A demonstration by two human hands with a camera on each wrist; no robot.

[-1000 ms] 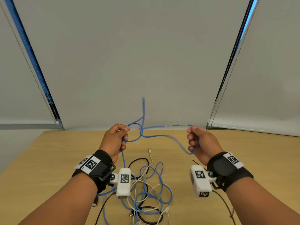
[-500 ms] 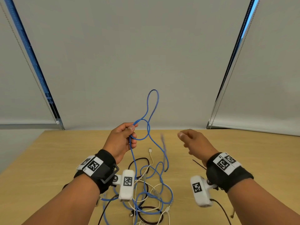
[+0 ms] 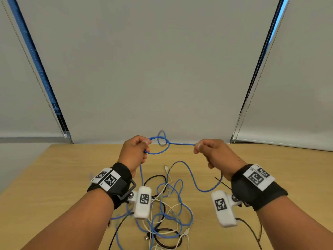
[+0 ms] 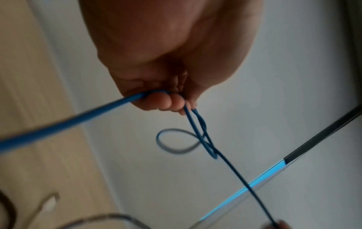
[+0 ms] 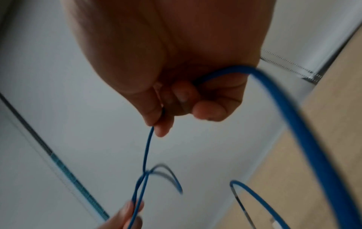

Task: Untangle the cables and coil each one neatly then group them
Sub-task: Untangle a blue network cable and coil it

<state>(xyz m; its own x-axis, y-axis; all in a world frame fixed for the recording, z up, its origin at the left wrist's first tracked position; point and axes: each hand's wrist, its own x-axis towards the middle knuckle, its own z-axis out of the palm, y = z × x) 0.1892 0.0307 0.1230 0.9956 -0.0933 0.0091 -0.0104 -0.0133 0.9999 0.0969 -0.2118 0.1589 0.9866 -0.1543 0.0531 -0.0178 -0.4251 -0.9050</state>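
A blue cable (image 3: 180,143) stretches in the air between my two hands above the far part of the wooden table (image 3: 54,168). My left hand (image 3: 134,152) grips small loops of the blue cable (image 4: 197,124) in curled fingers. My right hand (image 3: 209,150) pinches the blue cable (image 5: 147,142) between thumb and finger, and the cable passes through the fist and drops in a long arc to the table. A small blurred loop sits between the hands. The rest of the blue cable lies tangled with a white cable (image 3: 167,208) and a black cable (image 3: 158,177) near me.
The tangle (image 3: 165,219) lies at the table's near middle, between my forearms. A thin black lead (image 3: 252,230) runs from the right wrist camera. Grey window blinds (image 3: 153,69) hang behind the table's far edge. Bare tabletop shows to the left and right.
My right hand, open and apart from the cable half a second ago, now pinches it and has drawn it taut to the right. The tall upright loop has shrunk to a small one.
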